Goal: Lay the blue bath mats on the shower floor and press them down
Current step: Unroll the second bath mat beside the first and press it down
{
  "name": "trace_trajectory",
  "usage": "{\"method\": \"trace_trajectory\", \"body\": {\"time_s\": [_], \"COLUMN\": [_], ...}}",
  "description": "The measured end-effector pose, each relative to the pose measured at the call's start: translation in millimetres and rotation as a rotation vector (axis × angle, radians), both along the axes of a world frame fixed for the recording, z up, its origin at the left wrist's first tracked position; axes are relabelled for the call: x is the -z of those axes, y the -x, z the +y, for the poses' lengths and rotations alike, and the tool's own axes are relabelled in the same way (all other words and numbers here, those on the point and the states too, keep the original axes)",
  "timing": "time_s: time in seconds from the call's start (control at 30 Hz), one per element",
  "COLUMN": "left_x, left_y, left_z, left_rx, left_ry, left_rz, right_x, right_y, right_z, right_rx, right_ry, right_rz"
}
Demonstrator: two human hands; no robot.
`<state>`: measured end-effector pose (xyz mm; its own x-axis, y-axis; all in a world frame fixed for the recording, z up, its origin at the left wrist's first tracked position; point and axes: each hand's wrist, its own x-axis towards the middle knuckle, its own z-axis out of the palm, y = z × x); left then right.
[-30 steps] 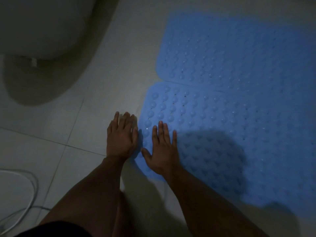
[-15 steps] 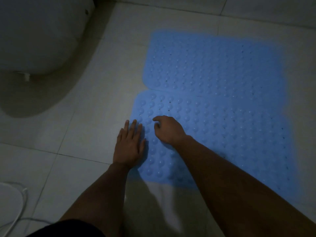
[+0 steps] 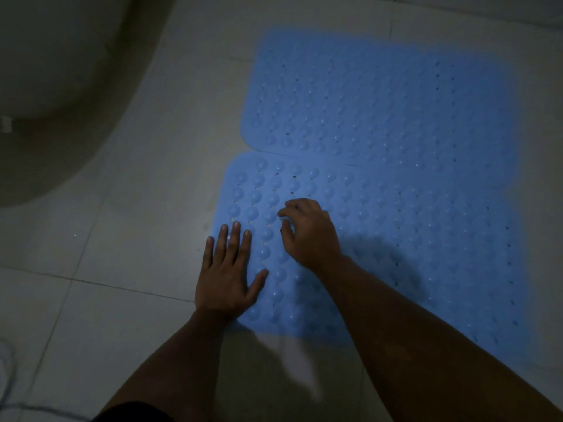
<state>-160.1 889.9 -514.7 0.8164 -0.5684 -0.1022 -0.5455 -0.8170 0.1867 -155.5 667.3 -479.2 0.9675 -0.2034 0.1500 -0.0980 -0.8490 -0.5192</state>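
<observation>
With my left hand [image 3: 227, 274] flat across the near mat's [image 3: 396, 239] left edge and my right hand [image 3: 309, 231] curled, knuckles on it, holding nothing, both mats lie on the floor [image 3: 137, 193]; uneven pressing could shift the edge.

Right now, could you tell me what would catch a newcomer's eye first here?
Two blue bath mats glow against the dim tiled floor, right of centre, one beyond the other. On the near mat's left edge, the left hand lies flat; the right hand curls its fingers beside it.
</observation>
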Motion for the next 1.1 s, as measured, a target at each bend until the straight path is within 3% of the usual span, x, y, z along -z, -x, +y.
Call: {"method": "trace_trajectory", "body": {"time_s": [0.13, 0.27, 0.4, 0.5, 0.57, 0.67, 0.9, 1.1], "left_x": [3.7, 0.1, -39.4, -80.0, -93.2, -104.9, -99.4, -80.1], "left_y": [-1.7, -2.8, -39.8, -77.4, -87.0, -77.8, -62.0, -67.8], "left_z": [1.7, -5.3, -25.9, -42.1, -54.3, -79.3, -118.1, -145.8], "left_rx": [-0.002, -0.068, -0.145, -0.085, -0.054, 0.008, 0.104, 0.125], "left_ry": [0.022, 0.073, -0.114, -0.291, -0.248, -0.118, -0.112, -0.050], "left_rz": [0.016, 0.055, 0.062, 0.085, 0.087, 0.086, 0.115, 0.083], "right_x": [2.1, -3.3, -29.5, -59.2, -72.2, -88.2, -92.5, -80.6], "right_y": [4.2, 9.8, 9.8, 4.8, -1.5, -2.1, 17.1, 17.2], "right_z": [-3.8, -9.8, -20.0, -32.1, -45.5, -70.4, -101.2, -111.1], "right_rx": [-0.028, 0.001, 0.034, 0.071, 0.095, 0.135, 0.207, 0.267], "right_ry": [0.040, 0.044, 0.006, -0.014, -0.047, -0.065, -0.043, 0.028], "right_rz": [-0.048, 0.057, 0.417, 0.682, 0.777, 0.792, 0.759, 0.572]}}
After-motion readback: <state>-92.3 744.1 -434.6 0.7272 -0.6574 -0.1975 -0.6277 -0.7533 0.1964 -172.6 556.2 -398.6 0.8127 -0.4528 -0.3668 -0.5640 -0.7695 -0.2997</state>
